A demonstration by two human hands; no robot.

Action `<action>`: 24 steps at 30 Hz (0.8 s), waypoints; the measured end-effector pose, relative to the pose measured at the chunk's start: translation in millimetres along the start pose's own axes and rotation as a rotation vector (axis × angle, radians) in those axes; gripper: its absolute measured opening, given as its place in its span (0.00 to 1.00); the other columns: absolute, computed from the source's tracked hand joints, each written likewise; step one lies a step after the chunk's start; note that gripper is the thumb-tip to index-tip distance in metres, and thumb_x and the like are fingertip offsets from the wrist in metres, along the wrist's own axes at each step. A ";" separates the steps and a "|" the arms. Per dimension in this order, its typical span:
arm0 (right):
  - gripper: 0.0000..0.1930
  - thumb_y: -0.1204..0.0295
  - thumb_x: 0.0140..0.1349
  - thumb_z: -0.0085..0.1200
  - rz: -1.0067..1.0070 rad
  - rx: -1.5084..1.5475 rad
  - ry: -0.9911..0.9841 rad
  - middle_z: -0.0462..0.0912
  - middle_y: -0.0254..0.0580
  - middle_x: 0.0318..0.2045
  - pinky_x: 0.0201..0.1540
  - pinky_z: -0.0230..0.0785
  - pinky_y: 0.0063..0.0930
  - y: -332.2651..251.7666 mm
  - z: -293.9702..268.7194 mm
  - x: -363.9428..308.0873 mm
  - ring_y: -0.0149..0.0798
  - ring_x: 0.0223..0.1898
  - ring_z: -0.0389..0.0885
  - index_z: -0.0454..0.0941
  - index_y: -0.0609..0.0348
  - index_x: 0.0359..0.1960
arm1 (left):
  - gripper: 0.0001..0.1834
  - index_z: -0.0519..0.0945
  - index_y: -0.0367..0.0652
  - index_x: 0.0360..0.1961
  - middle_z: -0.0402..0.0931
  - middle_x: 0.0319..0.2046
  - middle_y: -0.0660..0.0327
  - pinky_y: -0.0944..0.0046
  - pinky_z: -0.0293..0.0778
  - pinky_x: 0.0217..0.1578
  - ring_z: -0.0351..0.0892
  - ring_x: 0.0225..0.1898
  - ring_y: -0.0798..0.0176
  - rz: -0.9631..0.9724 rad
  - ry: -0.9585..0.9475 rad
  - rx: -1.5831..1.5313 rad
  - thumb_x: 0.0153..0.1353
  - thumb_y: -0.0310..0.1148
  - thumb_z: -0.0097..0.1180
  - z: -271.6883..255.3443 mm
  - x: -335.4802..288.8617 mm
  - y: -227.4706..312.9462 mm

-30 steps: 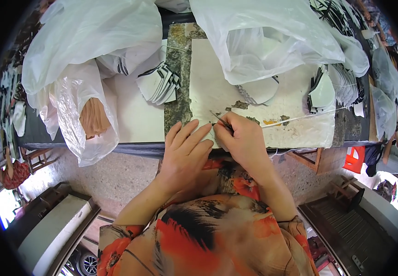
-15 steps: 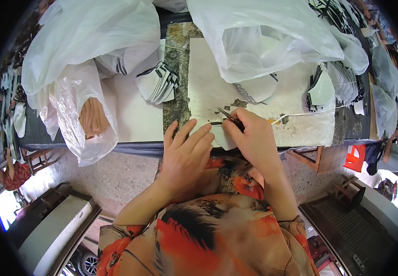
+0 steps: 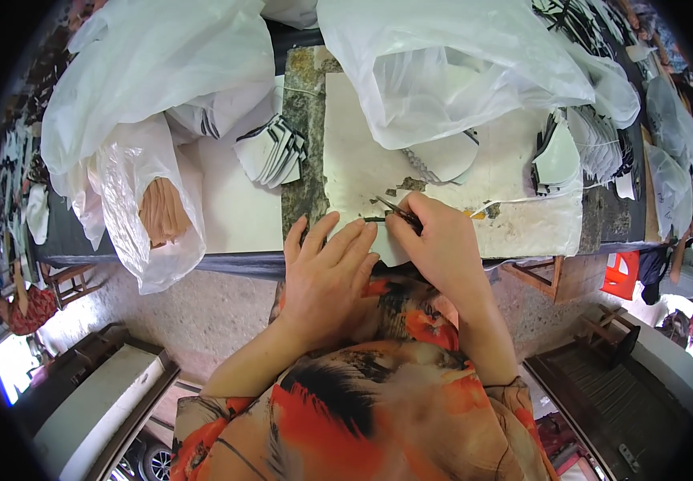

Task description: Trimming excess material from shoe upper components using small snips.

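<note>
Your left hand (image 3: 324,263) rests palm down, fingers spread and gripping nothing, on a black-edged white piece (image 3: 392,252) at the near edge of the stained white board (image 3: 354,152). Your right hand (image 3: 440,244) pinches a slim, dark, pointed hand tool (image 3: 399,211) near that piece's black edge. Left of the board lies a fanned stack of white pieces (image 3: 268,154); farther left of it, a clear plastic bag (image 3: 119,196) holds tan pieces (image 3: 162,213).
</note>
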State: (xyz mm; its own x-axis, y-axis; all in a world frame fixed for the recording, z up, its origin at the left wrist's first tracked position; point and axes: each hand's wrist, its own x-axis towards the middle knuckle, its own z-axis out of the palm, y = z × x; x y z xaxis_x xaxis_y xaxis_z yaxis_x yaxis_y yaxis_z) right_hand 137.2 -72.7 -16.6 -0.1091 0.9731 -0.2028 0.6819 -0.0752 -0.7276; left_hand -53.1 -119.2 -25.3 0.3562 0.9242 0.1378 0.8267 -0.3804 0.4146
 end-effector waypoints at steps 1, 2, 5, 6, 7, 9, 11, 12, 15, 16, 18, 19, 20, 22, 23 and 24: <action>0.11 0.66 0.64 0.61 -0.001 0.000 0.004 0.83 0.52 0.29 0.35 0.73 0.38 -0.4 -1.4 0.0 0.52 0.30 0.82 0.79 0.63 0.36 | 0.21 0.83 0.49 0.58 0.80 0.55 0.65 0.43 0.56 0.69 0.72 0.62 0.56 0.003 0.002 0.001 0.64 0.39 0.63 0.3 1.0 0.9; 0.11 0.65 0.64 0.61 0.017 -0.002 0.005 0.83 0.52 0.29 0.35 0.73 0.39 -1.0 -2.9 -1.0 0.53 0.30 0.82 0.79 0.63 0.36 | 0.20 0.84 0.49 0.57 0.81 0.54 0.65 0.44 0.57 0.69 0.73 0.61 0.55 -0.001 0.017 0.009 0.64 0.39 0.64 0.7 0.9 2.0; 0.12 0.65 0.64 0.61 0.029 -0.006 0.024 0.83 0.52 0.29 0.36 0.73 0.39 2.1 -6.6 -1.2 0.54 0.30 0.82 0.80 0.63 0.36 | 0.18 0.85 0.48 0.54 0.81 0.52 0.65 0.45 0.59 0.67 0.74 0.59 0.54 -0.004 0.063 0.014 0.63 0.38 0.65 4.9 4.1 3.4; 0.12 0.65 0.64 0.61 0.022 -0.010 0.040 0.83 0.52 0.29 0.36 0.73 0.39 3.6 -7.6 -1.1 0.54 0.30 0.82 0.80 0.63 0.36 | 0.18 0.85 0.48 0.52 0.82 0.51 0.65 0.46 0.61 0.66 0.75 0.58 0.54 -0.005 0.093 0.012 0.62 0.37 0.66 7.1 5.1 3.4; 0.12 0.65 0.64 0.61 0.025 -0.011 0.042 0.83 0.52 0.29 0.36 0.73 0.39 4.7 -7.9 -1.1 0.54 0.30 0.82 0.80 0.63 0.36 | 0.18 0.85 0.48 0.52 0.82 0.51 0.65 0.46 0.61 0.66 0.75 0.58 0.54 -0.003 0.092 0.010 0.62 0.37 0.66 9.5 5.3 2.7; 0.12 0.65 0.65 0.61 0.031 -0.040 0.042 0.83 0.52 0.29 0.36 0.73 0.39 7.9 -9.3 -1.5 0.54 0.30 0.82 0.80 0.63 0.37 | 0.17 0.86 0.47 0.50 0.82 0.49 0.64 0.47 0.63 0.64 0.76 0.56 0.53 -0.002 0.143 0.003 0.61 0.36 0.66 13.5 5.6 2.2; 0.12 0.65 0.65 0.61 0.033 -0.020 0.044 0.83 0.53 0.29 0.36 0.73 0.39 10.5 -11.0 -2.5 0.54 0.30 0.82 0.80 0.63 0.37 | 0.17 0.86 0.47 0.50 0.82 0.48 0.63 0.47 0.64 0.63 0.76 0.55 0.52 -0.003 0.141 -0.003 0.60 0.36 0.66 12.1 6.8 3.5; 0.12 0.65 0.65 0.61 0.032 0.002 0.046 0.84 0.53 0.29 0.35 0.73 0.38 11.6 -12.0 -2.8 0.53 0.30 0.82 0.80 0.64 0.37 | 0.17 0.86 0.47 0.50 0.82 0.48 0.63 0.47 0.64 0.63 0.76 0.55 0.52 -0.007 0.140 -0.007 0.60 0.36 0.66 11.6 7.6 4.1; 0.13 0.64 0.64 0.62 0.059 0.036 0.020 0.83 0.53 0.28 0.34 0.73 0.37 13.7 -17.2 -3.9 0.52 0.28 0.81 0.80 0.65 0.37 | 0.16 0.85 0.47 0.50 0.82 0.47 0.64 0.47 0.64 0.62 0.76 0.55 0.52 -0.009 0.138 -0.006 0.61 0.36 0.66 11.6 8.3 5.3; 0.13 0.64 0.64 0.62 0.061 0.038 0.020 0.83 0.53 0.28 0.34 0.73 0.37 14.6 -18.1 -3.7 0.52 0.28 0.81 0.80 0.65 0.37 | 0.16 0.85 0.47 0.50 0.82 0.47 0.64 0.47 0.64 0.62 0.76 0.55 0.52 -0.008 0.136 -0.005 0.61 0.36 0.66 10.5 9.3 6.2; 0.13 0.61 0.66 0.59 0.041 0.052 -0.012 0.84 0.54 0.28 0.36 0.74 0.50 16.4 -19.5 -3.3 0.60 0.32 0.83 0.78 0.60 0.34 | 0.15 0.86 0.44 0.47 0.83 0.45 0.60 0.48 0.69 0.58 0.77 0.52 0.49 -0.004 0.152 -0.011 0.58 0.34 0.68 7.5 12.6 8.4; 0.13 0.61 0.66 0.59 0.043 0.053 -0.011 0.84 0.54 0.28 0.36 0.74 0.50 16.8 -19.8 -3.2 0.60 0.32 0.83 0.78 0.60 0.34 | 0.15 0.86 0.44 0.47 0.83 0.45 0.60 0.48 0.69 0.58 0.77 0.52 0.49 -0.003 0.150 -0.011 0.58 0.34 0.68 7.2 12.9 8.7; 0.14 0.61 0.66 0.59 0.046 0.059 -0.019 0.84 0.55 0.28 0.36 0.74 0.50 17.1 -20.2 -3.1 0.61 0.33 0.83 0.78 0.60 0.35 | 0.15 0.86 0.44 0.47 0.83 0.45 0.60 0.49 0.69 0.57 0.77 0.52 0.49 -0.003 0.147 -0.011 0.58 0.34 0.68 6.9 13.0 8.9; 0.14 0.61 0.66 0.59 0.051 0.065 -0.027 0.84 0.55 0.28 0.36 0.74 0.51 18.1 -19.8 -3.2 0.61 0.33 0.83 0.78 0.60 0.35 | 0.15 0.86 0.44 0.47 0.83 0.45 0.60 0.49 0.69 0.57 0.77 0.52 0.49 -0.003 0.142 -0.010 0.59 0.34 0.68 6.1 12.9 9.5; 0.14 0.62 0.65 0.61 0.064 0.067 -0.017 0.83 0.54 0.27 0.34 0.73 0.44 19.0 -18.6 -2.8 0.55 0.29 0.81 0.79 0.63 0.36 | 0.15 0.86 0.45 0.47 0.83 0.45 0.60 0.49 0.68 0.58 0.77 0.53 0.49 -0.004 0.137 -0.006 0.59 0.34 0.68 6.0 13.2 9.7; 0.14 0.64 0.64 0.62 0.076 0.068 -0.006 0.82 0.53 0.26 0.32 0.72 0.37 19.4 -17.8 -2.5 0.49 0.25 0.79 0.80 0.65 0.37 | 0.15 0.86 0.45 0.47 0.82 0.45 0.60 0.49 0.68 0.58 0.77 0.53 0.49 -0.004 0.131 -0.003 0.59 0.34 0.68 5.9 13.5 9.8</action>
State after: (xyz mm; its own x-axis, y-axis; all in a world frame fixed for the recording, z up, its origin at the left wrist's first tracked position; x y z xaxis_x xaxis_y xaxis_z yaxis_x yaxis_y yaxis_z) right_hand 163.6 -72.7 -18.5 -0.0633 0.9626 -0.2633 0.6378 -0.1639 -0.7526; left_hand -37.5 -110.7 -24.7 0.2929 0.9223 0.2521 0.8267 -0.3768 0.4179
